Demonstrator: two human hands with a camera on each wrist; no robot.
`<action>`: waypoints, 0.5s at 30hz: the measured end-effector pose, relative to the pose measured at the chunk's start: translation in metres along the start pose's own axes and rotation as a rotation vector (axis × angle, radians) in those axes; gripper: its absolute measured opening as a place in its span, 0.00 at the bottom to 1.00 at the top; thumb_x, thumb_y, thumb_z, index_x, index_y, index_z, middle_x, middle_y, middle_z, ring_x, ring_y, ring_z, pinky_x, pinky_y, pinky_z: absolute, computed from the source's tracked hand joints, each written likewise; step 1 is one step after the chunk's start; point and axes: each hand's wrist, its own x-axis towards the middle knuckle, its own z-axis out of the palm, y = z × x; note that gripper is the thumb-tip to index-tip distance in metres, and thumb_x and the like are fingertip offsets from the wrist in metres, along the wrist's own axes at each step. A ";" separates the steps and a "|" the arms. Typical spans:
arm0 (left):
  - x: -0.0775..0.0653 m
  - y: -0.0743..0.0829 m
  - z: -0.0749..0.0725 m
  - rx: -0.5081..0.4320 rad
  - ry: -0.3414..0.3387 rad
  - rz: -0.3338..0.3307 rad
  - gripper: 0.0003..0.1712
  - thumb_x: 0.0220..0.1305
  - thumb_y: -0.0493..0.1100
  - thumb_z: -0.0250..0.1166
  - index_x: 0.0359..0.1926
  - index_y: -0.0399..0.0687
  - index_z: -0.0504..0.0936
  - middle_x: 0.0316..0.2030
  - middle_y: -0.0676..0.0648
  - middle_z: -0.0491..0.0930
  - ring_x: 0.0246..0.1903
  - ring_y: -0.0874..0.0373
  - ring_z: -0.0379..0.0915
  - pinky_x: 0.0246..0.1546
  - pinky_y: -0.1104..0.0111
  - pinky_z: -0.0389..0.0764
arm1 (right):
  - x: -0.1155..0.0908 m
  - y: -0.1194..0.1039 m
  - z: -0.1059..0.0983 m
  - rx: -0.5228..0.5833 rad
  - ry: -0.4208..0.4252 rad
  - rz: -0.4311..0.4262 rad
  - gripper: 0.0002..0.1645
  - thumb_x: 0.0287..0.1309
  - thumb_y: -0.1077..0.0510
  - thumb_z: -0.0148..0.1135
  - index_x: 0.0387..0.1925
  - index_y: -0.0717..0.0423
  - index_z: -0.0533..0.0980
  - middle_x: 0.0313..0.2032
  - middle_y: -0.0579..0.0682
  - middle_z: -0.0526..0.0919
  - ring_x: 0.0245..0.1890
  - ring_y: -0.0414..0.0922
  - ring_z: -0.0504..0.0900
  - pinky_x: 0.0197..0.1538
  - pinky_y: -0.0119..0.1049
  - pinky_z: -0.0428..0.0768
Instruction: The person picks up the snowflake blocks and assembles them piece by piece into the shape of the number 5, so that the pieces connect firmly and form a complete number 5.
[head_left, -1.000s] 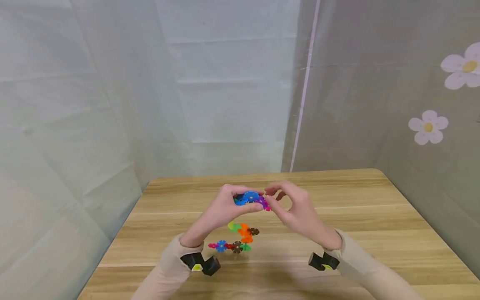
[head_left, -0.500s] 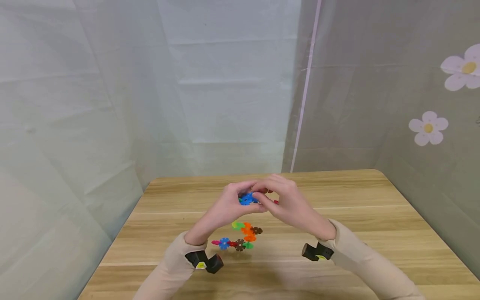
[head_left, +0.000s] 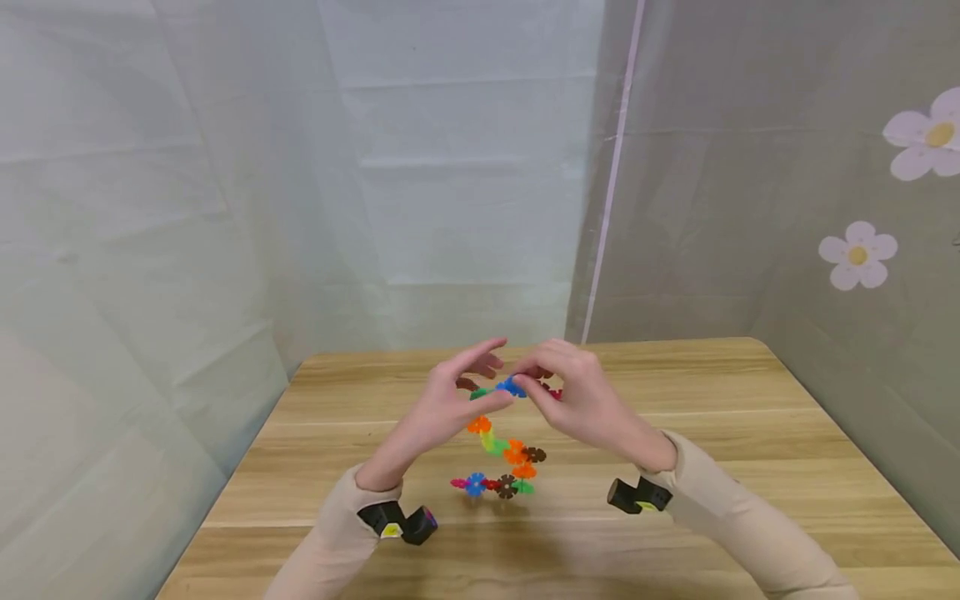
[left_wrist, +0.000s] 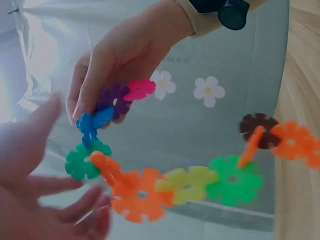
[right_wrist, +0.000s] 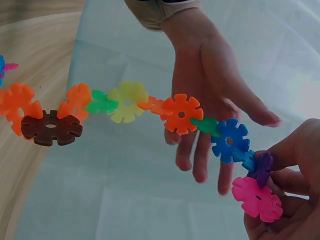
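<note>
A chain of notched plastic snowflake discs (right_wrist: 181, 114) hangs from my right hand (head_left: 585, 396), linked edge to edge in many colours. That hand pinches it near one end, thumb and fingers at the purple disc (right_wrist: 262, 167) beside the blue ones (right_wrist: 229, 140). A pink disc (right_wrist: 257, 199) sticks out at the end, by the fingers. My left hand (head_left: 438, 408) is spread with fingers apart, just behind the green and orange part in the right wrist view, gripping nothing. In the head view the chain drops toward me, its far end with a blue disc (head_left: 476, 484) low over the table.
The wooden table (head_left: 712, 517) spreads below both hands. Pale curtains (head_left: 465, 208) hang behind and at both sides, with printed white flowers (head_left: 857, 256) at the right. Each wrist carries a black camera (head_left: 397, 523).
The right hand has moved left onto the chain and pinches it near the blue discs. The left hand has let go and spread its fingers, so more of the chain shows, shifted slightly right.
</note>
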 end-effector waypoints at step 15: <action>-0.032 -0.046 -0.003 -0.304 0.315 -0.383 0.15 0.72 0.41 0.54 0.48 0.34 0.79 0.29 0.50 0.77 0.32 0.56 0.76 0.35 0.73 0.78 | 0.002 0.008 -0.002 -0.029 0.031 0.013 0.02 0.59 0.63 0.65 0.31 0.58 0.83 0.29 0.46 0.84 0.30 0.38 0.77 0.35 0.28 0.79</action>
